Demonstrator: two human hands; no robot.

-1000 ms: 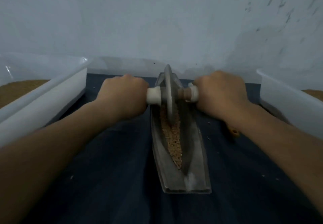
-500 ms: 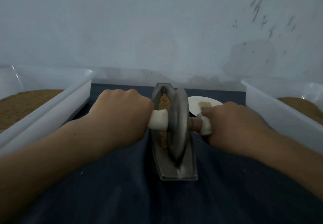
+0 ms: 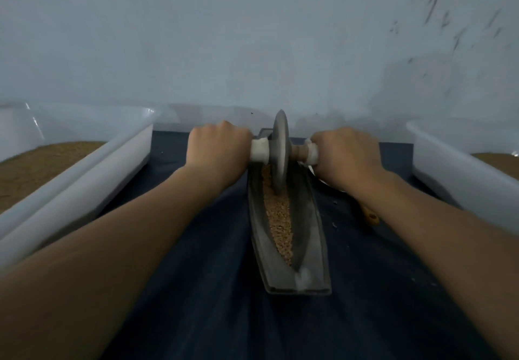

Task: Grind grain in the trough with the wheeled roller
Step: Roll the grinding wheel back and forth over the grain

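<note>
Both fists, left hand (image 3: pixel 217 149) and right hand (image 3: pixel 346 153), clamp the grey metal disc roller's (image 3: pixel 280 150) white handles at the far end of the long grey boat-shaped trough (image 3: pixel 314 236); the tan grain (image 3: pixel 279 219) runs straight back toward me, so I'd guess the next stroke pulls in.

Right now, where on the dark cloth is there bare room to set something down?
Free: the cloth between the left tub and the trough, under the left forearm, and the near strip below the trough's end. Crowded: right of the trough, a small orange object and crumbs before the right tub.
</note>
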